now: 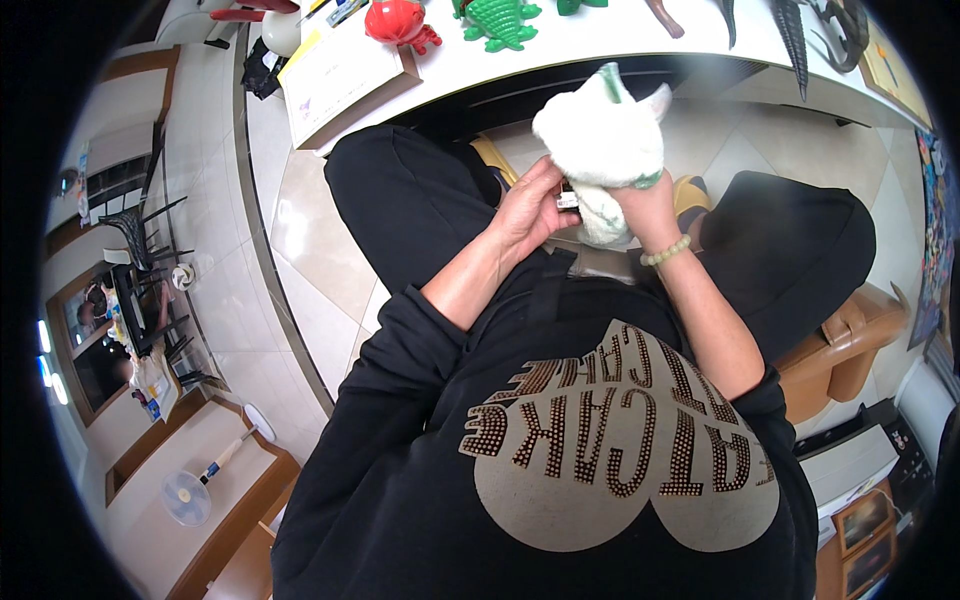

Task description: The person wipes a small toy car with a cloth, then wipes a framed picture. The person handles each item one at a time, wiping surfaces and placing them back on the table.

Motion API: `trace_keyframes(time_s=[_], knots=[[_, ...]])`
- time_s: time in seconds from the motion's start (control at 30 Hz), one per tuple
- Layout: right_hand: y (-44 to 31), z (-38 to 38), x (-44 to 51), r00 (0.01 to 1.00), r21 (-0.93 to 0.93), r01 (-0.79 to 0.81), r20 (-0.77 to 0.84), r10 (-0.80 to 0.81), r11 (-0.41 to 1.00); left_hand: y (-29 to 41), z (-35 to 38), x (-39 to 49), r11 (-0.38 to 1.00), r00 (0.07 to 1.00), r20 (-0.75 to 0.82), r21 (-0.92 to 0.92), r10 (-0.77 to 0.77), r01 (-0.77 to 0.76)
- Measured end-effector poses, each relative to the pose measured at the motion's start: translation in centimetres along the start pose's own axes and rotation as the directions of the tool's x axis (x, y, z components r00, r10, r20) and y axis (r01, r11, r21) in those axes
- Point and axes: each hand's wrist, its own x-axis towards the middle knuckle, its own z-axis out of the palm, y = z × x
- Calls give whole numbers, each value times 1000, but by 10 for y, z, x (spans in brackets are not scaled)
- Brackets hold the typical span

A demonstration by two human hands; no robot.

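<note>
Between my knees I hold up a white plush toy (600, 139) with green patches and pointed ears. My right hand (649, 204), with a beaded bracelet (666, 251) at its wrist, grips the toy at the neck on the right. From the left, my left hand (531, 204) curls around the toy's side, thumb near its head and fingers by the body. A small white label bearing writing (568, 200) shows beside those fingers, next to something dark that I cannot make out. The toy's lower body hangs between both hands.
A white table (600, 34) runs across the front, holding a red toy figure (395, 22), a green crocodile-like toy (499, 21), dark tail-shaped pieces (789, 41) and a box (349, 94). A brown leather seat (847, 352) is at right. A fan (186, 497) stands far left.
</note>
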Motion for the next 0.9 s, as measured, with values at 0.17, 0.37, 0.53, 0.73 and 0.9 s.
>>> trace_keyframes(time_s=[0.17, 0.37, 0.53, 0.73, 0.9], knots=[[1, -9, 10, 967, 336, -119, -174, 186, 934, 9, 8, 1, 999, 999, -45, -54, 6, -9], [-26, -16, 2, 997, 502, -71, 21, 70, 862, 11, 3, 0, 998, 998, -45, 53, 40, -37], [1, 3, -8, 957, -64, 180, 241, -160, 981, -10, 3, -7, 994, 976, -186, -1, 109, -111], [5, -6, 3, 996, 241, -91, 30, 87, 966, 3, 14, -6, 994, 1000, 8, 112, -4, 3], [22, -17, 13, 958, 690, -166, -55, 280, 704, 17, 16, -6, 995, 996, 61, 68, 65, -70]])
